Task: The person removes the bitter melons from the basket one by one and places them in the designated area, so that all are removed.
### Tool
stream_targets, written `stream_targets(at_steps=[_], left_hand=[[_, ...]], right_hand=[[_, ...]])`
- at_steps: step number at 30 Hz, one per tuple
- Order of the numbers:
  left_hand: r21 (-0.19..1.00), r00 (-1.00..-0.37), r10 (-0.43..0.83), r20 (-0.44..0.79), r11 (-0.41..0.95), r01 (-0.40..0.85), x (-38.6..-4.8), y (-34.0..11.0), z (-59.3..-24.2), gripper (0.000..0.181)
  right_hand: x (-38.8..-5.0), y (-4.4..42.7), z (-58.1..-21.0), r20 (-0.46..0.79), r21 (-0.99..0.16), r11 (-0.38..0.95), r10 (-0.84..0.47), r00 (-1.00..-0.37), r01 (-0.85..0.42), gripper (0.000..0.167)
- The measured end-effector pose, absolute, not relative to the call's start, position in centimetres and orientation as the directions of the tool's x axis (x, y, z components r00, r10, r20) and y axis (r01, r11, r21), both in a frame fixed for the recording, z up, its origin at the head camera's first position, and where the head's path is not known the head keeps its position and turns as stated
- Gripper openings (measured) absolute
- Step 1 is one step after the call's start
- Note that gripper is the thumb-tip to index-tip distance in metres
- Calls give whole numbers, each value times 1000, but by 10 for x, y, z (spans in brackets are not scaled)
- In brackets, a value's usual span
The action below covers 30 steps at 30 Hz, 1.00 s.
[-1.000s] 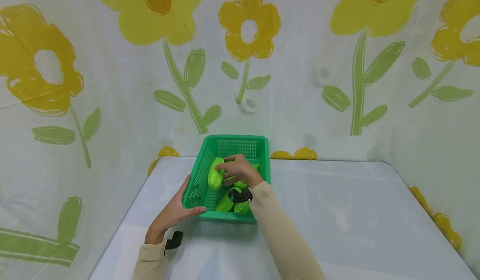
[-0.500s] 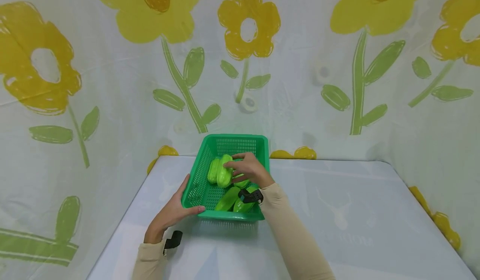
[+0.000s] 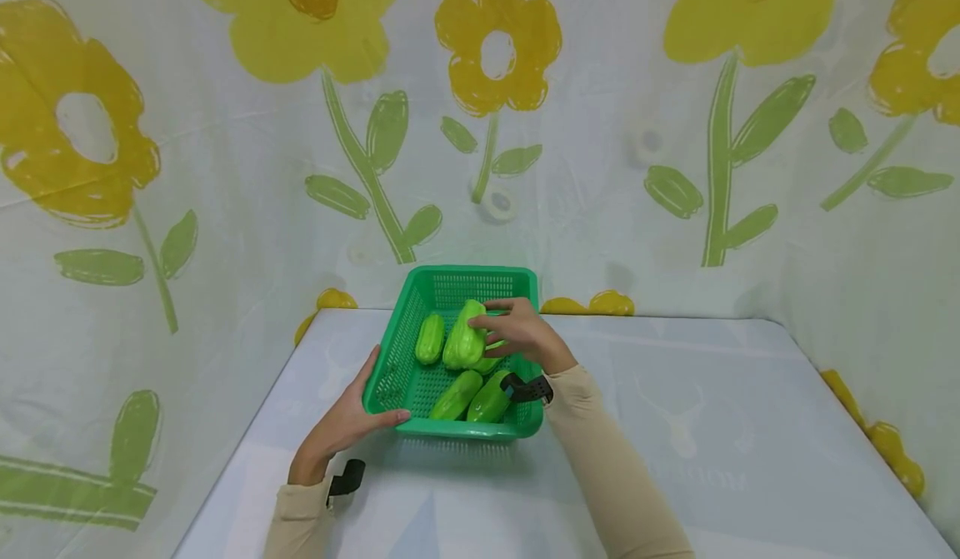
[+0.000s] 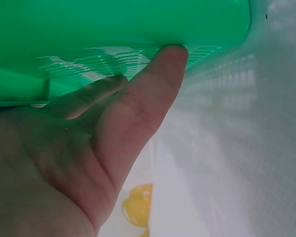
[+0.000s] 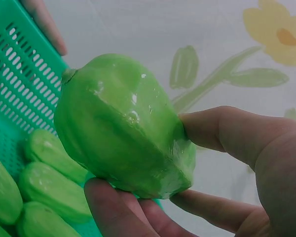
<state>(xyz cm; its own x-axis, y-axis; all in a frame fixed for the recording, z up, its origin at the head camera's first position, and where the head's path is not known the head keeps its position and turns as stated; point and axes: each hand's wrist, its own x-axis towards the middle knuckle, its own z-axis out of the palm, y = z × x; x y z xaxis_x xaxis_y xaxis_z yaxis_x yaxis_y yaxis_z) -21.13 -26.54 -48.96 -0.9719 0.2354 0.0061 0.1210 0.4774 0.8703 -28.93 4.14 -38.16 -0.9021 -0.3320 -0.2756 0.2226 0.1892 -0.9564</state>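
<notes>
My right hand (image 3: pixel 528 334) holds a glossy, ridged green papaya (image 3: pixel 471 338) above the inside of a green plastic basket (image 3: pixel 465 431). In the right wrist view, the thumb and fingers pinch this papaya (image 5: pixel 123 128) from opposite sides, its stem end facing away. My left hand (image 3: pixel 348 417) grips the basket's near left corner. The left wrist view shows its thumb pressed on one outer wall (image 4: pixel 113 24) and the other fingers round the corner. More papayas lie in the basket: one (image 3: pixel 430 340) by the left wall, two (image 3: pixel 457 395) at the near side, others partly hidden under the held one.
The basket stands at the back of a pale table (image 3: pixel 660 459) that stretches out to the right. Behind it hangs a white curtain (image 3: pixel 600 126) printed with yellow flowers. A black strap device (image 3: pixel 527 388) sits on the right wrist, another (image 3: pixel 347 477) on the left.
My right hand has moved right across the basket with the papaya, uncovering the papaya by the left wall and the near ones. The left hand and basket stay nearly still.
</notes>
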Motion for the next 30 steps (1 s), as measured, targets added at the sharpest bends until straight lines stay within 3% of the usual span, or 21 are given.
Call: stream_targets(at_steps=[30], left_hand=[[873, -969, 246, 15, 469, 132, -212, -266, -490, 124]], right_hand=[[-297, 120, -381, -251, -953, 239, -283, -926, 185, 70]])
